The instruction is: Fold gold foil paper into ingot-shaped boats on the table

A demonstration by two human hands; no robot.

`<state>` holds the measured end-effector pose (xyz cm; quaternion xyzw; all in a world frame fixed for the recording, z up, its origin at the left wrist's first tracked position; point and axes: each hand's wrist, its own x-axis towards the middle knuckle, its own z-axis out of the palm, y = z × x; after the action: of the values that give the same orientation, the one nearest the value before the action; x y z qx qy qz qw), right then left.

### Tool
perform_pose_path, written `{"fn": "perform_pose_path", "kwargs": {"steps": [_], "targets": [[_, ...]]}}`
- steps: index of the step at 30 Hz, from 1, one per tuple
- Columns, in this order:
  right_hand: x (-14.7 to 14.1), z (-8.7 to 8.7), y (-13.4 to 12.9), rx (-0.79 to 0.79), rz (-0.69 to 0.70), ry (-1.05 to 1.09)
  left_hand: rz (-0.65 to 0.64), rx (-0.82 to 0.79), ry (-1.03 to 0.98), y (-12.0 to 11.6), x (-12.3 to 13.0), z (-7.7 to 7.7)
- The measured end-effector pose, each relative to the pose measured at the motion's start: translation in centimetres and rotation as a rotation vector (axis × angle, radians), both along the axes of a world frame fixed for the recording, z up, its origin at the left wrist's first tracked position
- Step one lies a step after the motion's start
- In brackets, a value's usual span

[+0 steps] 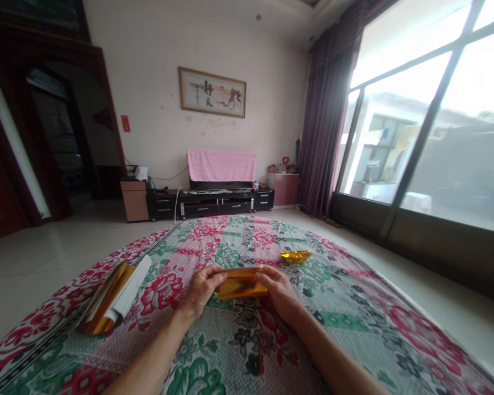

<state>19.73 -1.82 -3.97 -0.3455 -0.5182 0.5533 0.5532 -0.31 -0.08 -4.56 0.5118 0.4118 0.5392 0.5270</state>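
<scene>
A gold foil sheet (242, 285), folded into a flat strip, is held level above the flowered tablecloth (197, 334). My left hand (200, 291) pinches its left end between thumb and fingers. At the right end, my right hand (280, 291) grips it the same way. Beyond my right hand lies a folded gold foil piece (295, 257) with pointed ends. To the left, loosely curled gold and white sheets (113, 299) rest on the cloth, apart from both hands.
Past the table's far edge stand a low black cabinet (220, 204) and a screen under a pink cloth (222, 165). Purple curtains (327, 109) and large windows are on the right. A dark doorway (61, 131) is on the left.
</scene>
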Motion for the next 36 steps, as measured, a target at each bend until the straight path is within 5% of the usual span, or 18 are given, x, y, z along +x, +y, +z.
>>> {"fn": "perform_pose_path", "kwargs": {"steps": [36], "targets": [[0.11,-0.48,0.24,-0.018,-0.078,0.123,-0.038,0.018,-0.031,0.19,-0.06,-0.30]]}}
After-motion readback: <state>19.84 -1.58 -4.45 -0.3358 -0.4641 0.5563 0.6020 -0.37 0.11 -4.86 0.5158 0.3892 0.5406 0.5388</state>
